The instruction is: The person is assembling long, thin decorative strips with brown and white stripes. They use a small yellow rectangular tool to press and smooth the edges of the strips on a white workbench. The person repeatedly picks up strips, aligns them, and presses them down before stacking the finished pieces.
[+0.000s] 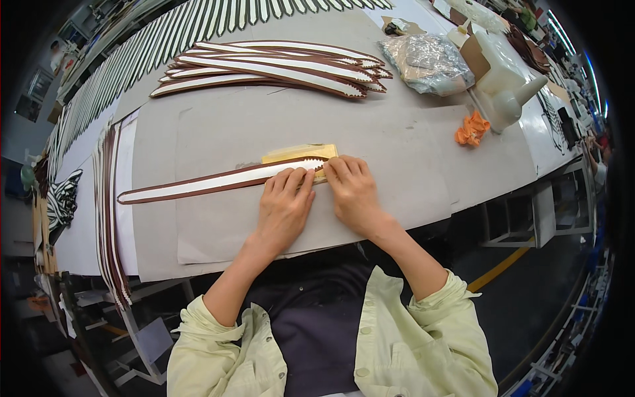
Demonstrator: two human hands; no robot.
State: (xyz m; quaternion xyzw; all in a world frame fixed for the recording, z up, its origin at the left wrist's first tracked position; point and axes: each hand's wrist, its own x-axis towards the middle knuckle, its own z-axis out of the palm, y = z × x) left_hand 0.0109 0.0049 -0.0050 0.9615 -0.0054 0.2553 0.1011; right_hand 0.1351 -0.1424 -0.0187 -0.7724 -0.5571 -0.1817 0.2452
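Observation:
A long brown strap with a white middle (218, 185) lies across the worktable, its toothed end resting over a flat yellow block (323, 151). The fingers of my left hand (284, 205) are bent close together and press on the strap just short of that end. Right beside it, my right hand (355, 195) has its fingers closed at the strap's tip. What lies under the right fingertips is hidden. The strap's other, pointed end reaches left along the table.
A pile of similar straps (278, 69) lies farther back. More straps (109, 198) hang over the left edge. Rows of dark-and-white strips (198, 30) line the back. At right are a plastic-wrapped bundle (428, 63), a white plastic bottle (506, 99) and a crumpled orange piece (472, 129).

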